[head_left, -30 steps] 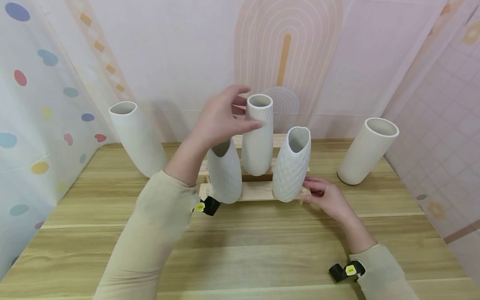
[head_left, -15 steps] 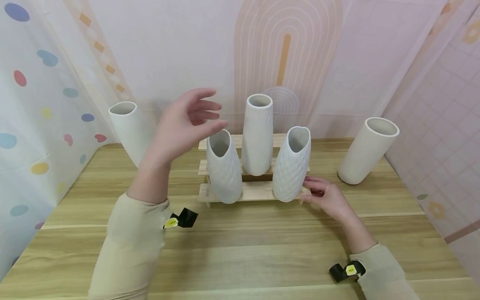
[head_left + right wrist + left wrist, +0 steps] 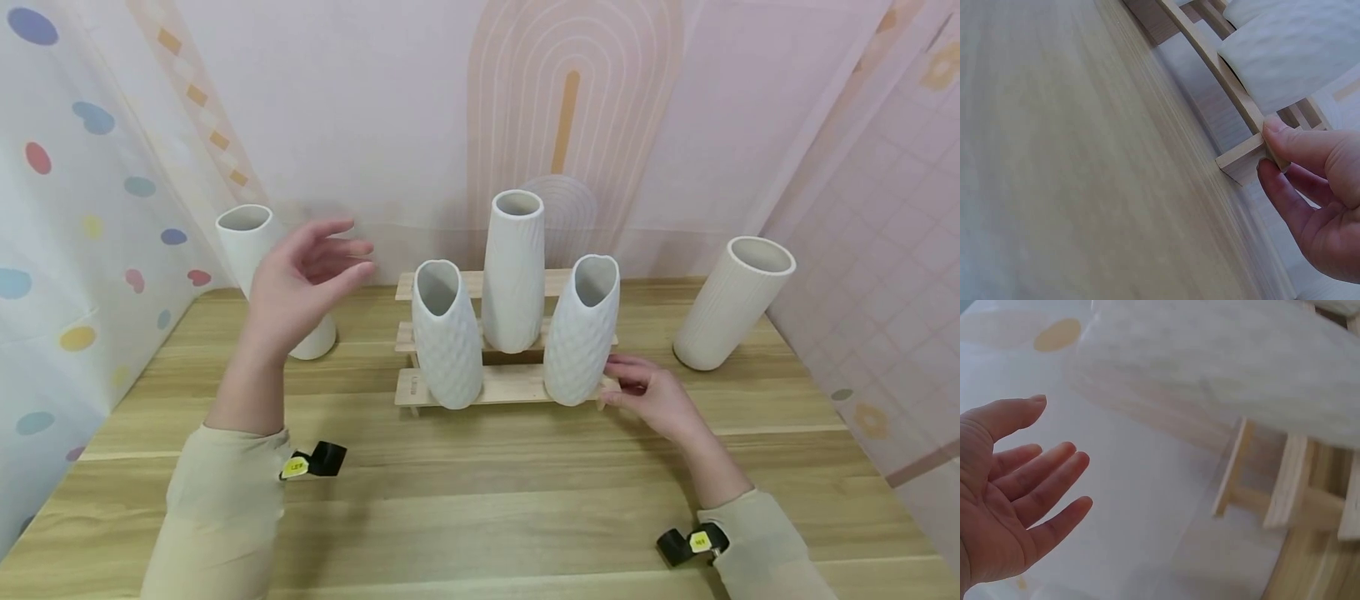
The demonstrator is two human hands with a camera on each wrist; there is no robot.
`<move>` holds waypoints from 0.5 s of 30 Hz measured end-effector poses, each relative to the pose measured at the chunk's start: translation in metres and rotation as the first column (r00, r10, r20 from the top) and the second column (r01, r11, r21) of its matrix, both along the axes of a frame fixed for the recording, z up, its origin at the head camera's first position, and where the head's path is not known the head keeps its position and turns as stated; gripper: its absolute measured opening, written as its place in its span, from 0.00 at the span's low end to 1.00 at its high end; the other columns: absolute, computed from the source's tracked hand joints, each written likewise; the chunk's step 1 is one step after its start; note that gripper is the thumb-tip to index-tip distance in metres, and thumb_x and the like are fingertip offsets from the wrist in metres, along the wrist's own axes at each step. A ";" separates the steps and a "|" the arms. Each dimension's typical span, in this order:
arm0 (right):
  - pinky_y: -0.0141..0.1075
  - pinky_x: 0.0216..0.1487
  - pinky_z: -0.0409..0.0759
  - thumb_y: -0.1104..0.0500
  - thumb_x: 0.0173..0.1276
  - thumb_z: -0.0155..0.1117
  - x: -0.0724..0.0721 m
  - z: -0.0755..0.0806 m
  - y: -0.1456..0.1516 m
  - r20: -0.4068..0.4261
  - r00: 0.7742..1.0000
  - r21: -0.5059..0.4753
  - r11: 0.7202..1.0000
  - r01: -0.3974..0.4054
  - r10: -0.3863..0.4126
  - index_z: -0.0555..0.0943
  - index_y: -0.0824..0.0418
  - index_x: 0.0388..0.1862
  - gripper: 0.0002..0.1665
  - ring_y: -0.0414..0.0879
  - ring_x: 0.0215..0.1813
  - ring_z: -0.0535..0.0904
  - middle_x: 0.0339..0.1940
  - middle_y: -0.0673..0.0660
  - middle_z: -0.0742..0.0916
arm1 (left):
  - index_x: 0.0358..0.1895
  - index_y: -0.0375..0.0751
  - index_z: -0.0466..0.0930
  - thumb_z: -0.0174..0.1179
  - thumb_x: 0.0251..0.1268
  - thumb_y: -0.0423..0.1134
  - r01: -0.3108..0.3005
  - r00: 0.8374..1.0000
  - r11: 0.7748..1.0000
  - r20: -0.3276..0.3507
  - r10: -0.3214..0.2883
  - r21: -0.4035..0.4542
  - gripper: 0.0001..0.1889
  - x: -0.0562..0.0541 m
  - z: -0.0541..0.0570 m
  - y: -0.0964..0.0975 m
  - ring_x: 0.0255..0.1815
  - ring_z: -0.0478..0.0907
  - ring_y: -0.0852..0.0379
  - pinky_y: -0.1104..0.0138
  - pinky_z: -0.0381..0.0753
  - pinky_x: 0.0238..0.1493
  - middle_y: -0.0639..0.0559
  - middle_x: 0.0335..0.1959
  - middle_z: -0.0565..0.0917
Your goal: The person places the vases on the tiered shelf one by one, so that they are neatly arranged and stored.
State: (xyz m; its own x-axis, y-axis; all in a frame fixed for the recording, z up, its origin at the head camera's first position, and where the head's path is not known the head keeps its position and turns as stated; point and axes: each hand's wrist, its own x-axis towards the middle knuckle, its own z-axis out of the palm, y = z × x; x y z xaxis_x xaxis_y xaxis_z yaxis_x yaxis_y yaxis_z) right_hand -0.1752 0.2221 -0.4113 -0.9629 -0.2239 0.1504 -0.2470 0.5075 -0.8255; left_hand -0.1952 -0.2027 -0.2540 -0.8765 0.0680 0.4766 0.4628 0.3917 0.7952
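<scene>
A stepped wooden rack holds three white vases. Two dimpled vases, a left one and a right one, stand on its lowest step. Behind them, one step up, rises a ribbed vase. My right hand pinches the right end of the lowest step between thumb and fingers, as the right wrist view shows at the rack's end. My left hand hovers with relaxed, spread fingers, holding nothing. It overlaps a smooth white vase at the left and hides its middle.
A ribbed cylindrical vase stands on the wooden table to the right of the rack. Patterned curtains hang behind the table and along both sides. The rack's top step lies close to the back curtain.
My left hand has let go of the ribbed vase on the middle step and moved left and down, over to the smooth vase. My right hand stays at the rack's end.
</scene>
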 end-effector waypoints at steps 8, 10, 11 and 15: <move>0.32 0.53 0.79 0.64 0.61 0.74 0.000 -0.001 0.000 0.001 1.000 -0.021 1.000 -0.001 0.001 0.81 0.71 0.57 0.25 0.60 0.62 0.75 0.64 0.68 0.78 | 0.63 0.44 0.76 0.69 0.61 0.31 -0.094 0.995 0.996 0.016 0.094 -0.014 0.25 0.002 -0.007 -0.044 0.42 0.83 0.69 0.79 0.79 0.44 0.61 0.46 0.86; 0.35 0.53 0.79 0.64 0.62 0.74 0.000 0.000 0.000 0.003 1.000 -0.022 1.000 -0.001 0.001 0.81 0.71 0.57 0.25 0.60 0.62 0.75 0.64 0.68 0.78 | 0.64 0.45 0.75 0.68 0.61 0.30 -0.114 0.993 0.993 0.014 0.115 -0.017 0.26 0.003 -0.007 -0.057 0.42 0.83 0.71 0.81 0.78 0.44 0.63 0.45 0.86; 0.36 0.54 0.80 0.63 0.62 0.74 0.000 0.000 0.000 0.003 1.000 -0.021 1.000 -0.001 0.001 0.81 0.71 0.57 0.25 0.60 0.62 0.75 0.64 0.68 0.78 | 0.64 0.45 0.75 0.68 0.61 0.30 -0.126 0.992 0.992 0.013 0.126 -0.021 0.27 0.004 -0.007 -0.063 0.42 0.83 0.71 0.81 0.78 0.44 0.65 0.45 0.86; 0.44 0.56 0.79 0.63 0.62 0.74 -0.001 -0.001 0.000 0.002 1.000 -0.015 1.000 -0.001 0.001 0.81 0.71 0.57 0.25 0.60 0.62 0.75 0.64 0.68 0.78 | 0.66 0.44 0.73 0.68 0.61 0.29 -0.172 0.985 0.984 0.011 0.172 -0.036 0.28 0.009 -0.008 -0.083 0.41 0.82 0.75 0.86 0.70 0.50 0.69 0.44 0.85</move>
